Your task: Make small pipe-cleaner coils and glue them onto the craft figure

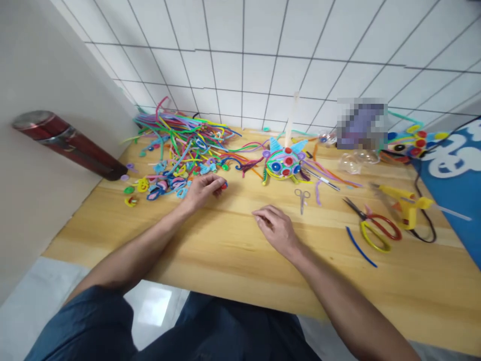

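Observation:
My left hand is closed in a pinch on a small red and blue piece, beside the pile of pipe-cleaner shapes. Fingers cover most of that piece, so its kind does not show. To the right, my right hand is low over the wooden table, its fingers curled together; whatever they may hold is hidden. Beyond both hands sits a colourful pipe-cleaner creature with light-blue ears and red and blue round pieces on it. Small metal scissors lie between it and my right hand.
Loose pipe cleaners heap at the back left, near a tilted-looking red thermos. On the right lie large scissors, a blue pipe cleaner, a yellow glue gun with its cord, and clear plastic balls. A tiled wall stands behind.

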{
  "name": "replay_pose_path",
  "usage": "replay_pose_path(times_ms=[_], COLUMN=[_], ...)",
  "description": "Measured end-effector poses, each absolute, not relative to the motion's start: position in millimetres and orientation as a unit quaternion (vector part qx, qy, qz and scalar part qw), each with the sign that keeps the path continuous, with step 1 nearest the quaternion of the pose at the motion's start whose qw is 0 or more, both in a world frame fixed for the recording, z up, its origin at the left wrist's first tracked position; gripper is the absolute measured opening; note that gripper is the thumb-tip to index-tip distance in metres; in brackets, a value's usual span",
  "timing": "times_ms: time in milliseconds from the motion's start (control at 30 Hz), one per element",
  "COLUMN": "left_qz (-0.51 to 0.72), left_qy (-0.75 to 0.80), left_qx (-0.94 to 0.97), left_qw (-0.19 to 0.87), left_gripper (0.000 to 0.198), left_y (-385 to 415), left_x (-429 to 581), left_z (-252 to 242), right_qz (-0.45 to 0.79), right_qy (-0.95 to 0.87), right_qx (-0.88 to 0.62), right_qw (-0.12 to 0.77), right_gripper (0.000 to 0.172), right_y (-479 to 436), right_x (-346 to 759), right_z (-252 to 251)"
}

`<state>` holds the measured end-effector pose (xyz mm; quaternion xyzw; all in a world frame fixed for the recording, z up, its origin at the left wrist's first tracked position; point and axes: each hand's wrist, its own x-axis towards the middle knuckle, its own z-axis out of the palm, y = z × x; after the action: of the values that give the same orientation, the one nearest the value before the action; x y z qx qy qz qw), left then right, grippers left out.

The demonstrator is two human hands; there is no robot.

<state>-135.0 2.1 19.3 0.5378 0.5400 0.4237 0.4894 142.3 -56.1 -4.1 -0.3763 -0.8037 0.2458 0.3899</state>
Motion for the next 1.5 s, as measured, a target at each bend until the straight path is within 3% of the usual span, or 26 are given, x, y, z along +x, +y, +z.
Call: replay_pose_path(times_ms=[200, 400, 467, 667, 933, 1133, 1367, 1433, 1500], left_qz=[0.404, 0.349, 0.341, 0.262, 0.271, 0.275, 0.339, 0.344, 0.311], left_qy=[0.552, 0.614, 0.596, 0.557, 0.569, 0.573, 0.559, 0.539, 0.49], left_qx=[0.51, 0.676, 0.708, 0.771, 0.764, 0.763, 0.729, 0.707, 0.663], left_qw=[0.522, 0.21, 0.169, 0.163, 0.14, 0.122, 0.201, 0.303, 0.474], left_gripper=[0.062, 0.038, 0.038, 0.034, 0.031, 0.044, 0.041, 0.043, 0.049], left_y=[3, 1, 0, -4, 0, 1, -4, -15, -31], left_x=[-135, -144, -144, -138, -149, -145, -140, -130, -113], left_z=[12, 11, 11, 6, -8, -9, 17, 30, 42], right_qz=[0.256, 0.249, 0.24, 0.222, 0.217, 0.216, 0.178, 0.139, 0.095], right_qy=[-0.805, -0.807, -0.81, -0.817, -0.804, -0.806, -0.829, -0.845, -0.866], right_qx=[-0.371, -0.378, -0.372, -0.352, -0.369, -0.397, -0.33, -0.296, -0.25], right_qw=[0.385, 0.38, 0.383, 0.399, 0.413, 0.382, 0.416, 0.423, 0.422], right_gripper=[0.018, 0.018, 0.017, 0.017, 0.013, 0.011, 0.008, 0.011, 0.013], right_y=[-59, -60, -61, -63, -64, -64, -66, -70, -76], right_x=[143, 144, 143, 140, 142, 142, 142, 137, 127], right_z=[1, 4, 4, 1, 0, 1, 6, 13, 19])
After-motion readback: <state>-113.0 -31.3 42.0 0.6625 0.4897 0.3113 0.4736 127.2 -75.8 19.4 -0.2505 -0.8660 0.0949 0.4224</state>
